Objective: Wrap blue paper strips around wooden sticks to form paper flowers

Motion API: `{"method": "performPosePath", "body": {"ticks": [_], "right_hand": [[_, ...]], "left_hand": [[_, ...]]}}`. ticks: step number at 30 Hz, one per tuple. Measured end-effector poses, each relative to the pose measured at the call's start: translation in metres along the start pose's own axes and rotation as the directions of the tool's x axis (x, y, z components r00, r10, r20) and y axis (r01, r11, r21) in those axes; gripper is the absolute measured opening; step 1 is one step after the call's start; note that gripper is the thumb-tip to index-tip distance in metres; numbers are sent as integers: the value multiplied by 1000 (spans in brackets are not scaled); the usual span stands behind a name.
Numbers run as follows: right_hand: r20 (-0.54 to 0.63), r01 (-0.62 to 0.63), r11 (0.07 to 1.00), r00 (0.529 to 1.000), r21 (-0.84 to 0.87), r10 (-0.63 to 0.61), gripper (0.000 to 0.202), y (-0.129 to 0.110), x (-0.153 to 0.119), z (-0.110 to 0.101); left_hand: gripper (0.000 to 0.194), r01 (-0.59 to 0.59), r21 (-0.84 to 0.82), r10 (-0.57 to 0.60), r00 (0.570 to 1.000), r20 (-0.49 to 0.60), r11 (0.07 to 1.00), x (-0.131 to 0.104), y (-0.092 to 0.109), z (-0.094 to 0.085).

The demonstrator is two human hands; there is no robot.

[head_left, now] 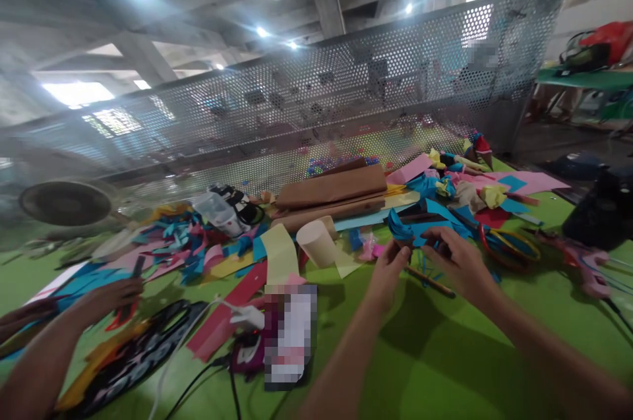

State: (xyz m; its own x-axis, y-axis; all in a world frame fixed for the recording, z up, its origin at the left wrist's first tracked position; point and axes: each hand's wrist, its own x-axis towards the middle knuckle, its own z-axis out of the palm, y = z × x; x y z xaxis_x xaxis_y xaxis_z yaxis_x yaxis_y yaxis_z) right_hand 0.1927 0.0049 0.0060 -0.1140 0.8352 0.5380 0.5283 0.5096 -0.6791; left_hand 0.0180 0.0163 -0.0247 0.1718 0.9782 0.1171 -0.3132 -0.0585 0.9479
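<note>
My left hand (388, 272) is closed in a pinch around the base of a folded blue paper piece (399, 227), which points upward with layered edges. To its right, my right hand (457, 260) hovers with bent fingers, a gap showing between thumb and fingertips and nothing visible in them. Below and between both hands a thin brown stick (431, 281) lies on the green table (420, 360). Blue paper sheets (440, 227) are spread just behind my hands. Scissors with red and yellow handles (512, 248) rest beyond my right hand, partly blurred.
A cream paper roll (316, 243), brown paper rolls (331, 192) and coloured scraps (188, 245) cover the back. A power strip (247, 351) with cables sits front left. At far left, another person's hand (111, 301) holds red-handled scissors. A pink glue gun (591, 268) lies right.
</note>
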Motion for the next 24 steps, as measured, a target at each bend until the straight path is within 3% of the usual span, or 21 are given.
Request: {"method": "performPosePath", "body": {"ticks": [10, 17, 24], "right_hand": [[201, -123, 987, 974, 98, 102, 23, 11, -6, 23], [252, -240, 942, 951, 236, 180, 27, 22, -9, 35], [291, -238, 943, 942, 234, 166, 22, 31, -11, 41]], "left_hand": [[38, -21, -78, 17, 998, -58, 997, 7, -2, -5], [31, -9, -101, 7, 1000, -16, 995, 4, 3, -2], [40, 22, -56, -21, 1000, 19, 998, 5, 10, -5]]}}
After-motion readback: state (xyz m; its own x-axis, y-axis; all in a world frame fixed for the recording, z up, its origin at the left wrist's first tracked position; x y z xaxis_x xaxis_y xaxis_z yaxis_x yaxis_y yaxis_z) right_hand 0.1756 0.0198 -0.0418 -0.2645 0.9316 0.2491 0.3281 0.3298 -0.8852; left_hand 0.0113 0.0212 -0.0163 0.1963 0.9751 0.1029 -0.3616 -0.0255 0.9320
